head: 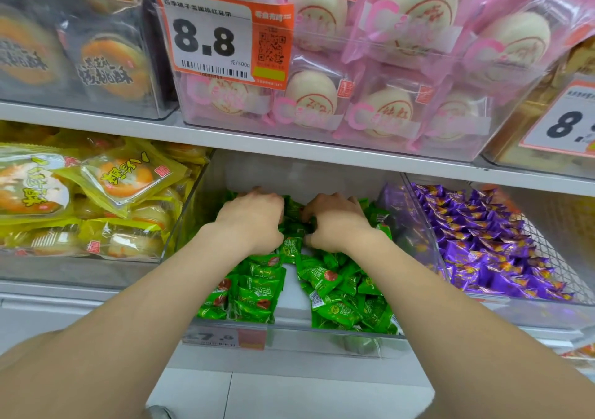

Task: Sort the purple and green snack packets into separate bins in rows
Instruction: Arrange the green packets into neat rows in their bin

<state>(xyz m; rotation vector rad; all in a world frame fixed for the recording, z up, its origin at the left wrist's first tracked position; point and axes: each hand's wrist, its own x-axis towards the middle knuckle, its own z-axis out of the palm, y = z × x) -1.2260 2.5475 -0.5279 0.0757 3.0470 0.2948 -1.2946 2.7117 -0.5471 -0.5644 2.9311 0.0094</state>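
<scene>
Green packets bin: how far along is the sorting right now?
Done: the purple packets sit apart on the right, mostly in rows. In hand: the left hand and right hand grip green packets at the rear of the pile. Left: the front green packets lie in loose heaps, not rows.

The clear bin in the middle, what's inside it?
Green snack packets, piled left and right with bare bin floor between. The left hand and right hand rest on them further back; what their fingers hold is hidden.
</scene>
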